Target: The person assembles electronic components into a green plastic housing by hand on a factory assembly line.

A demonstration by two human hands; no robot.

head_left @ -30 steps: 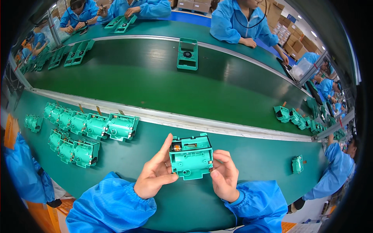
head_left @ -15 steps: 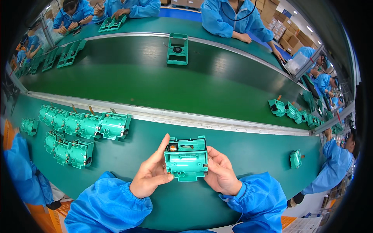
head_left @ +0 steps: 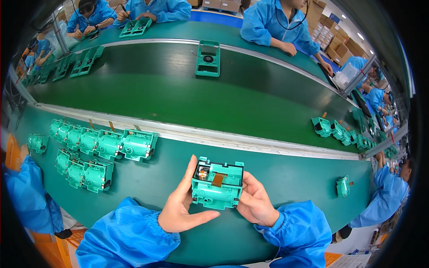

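Note:
Between my two hands, above the green tabletop, is a green plastic housing [head_left: 214, 194] with a rounded front. Its open top shows a copper-and-silver part [head_left: 203, 173] in the left bay and a brown flat ribbon cable [head_left: 217, 180] hanging over the front edge. My left hand [head_left: 181, 207] holds the housing from the left, index finger up along its side and thumb stretched across in front of its lower part. At the right side my right hand [head_left: 257, 201] grips it between thumb and fingers. The fingertips behind the housing are hidden.
Rows of similar housings [head_left: 109, 145] stand on the left of the table [head_left: 147, 192]; a single housing [head_left: 343, 186] lies at right. Beyond a pale rail [head_left: 223, 136], a green belt [head_left: 170, 89] carries a rectangular green frame [head_left: 208, 58]. Co-workers sit across and at both sides.
The housing has tilted so that its open top faces me more, and the ribbon cable now shows over its front. My left thumb has slid rightward across the front. The whole view has shifted slightly.

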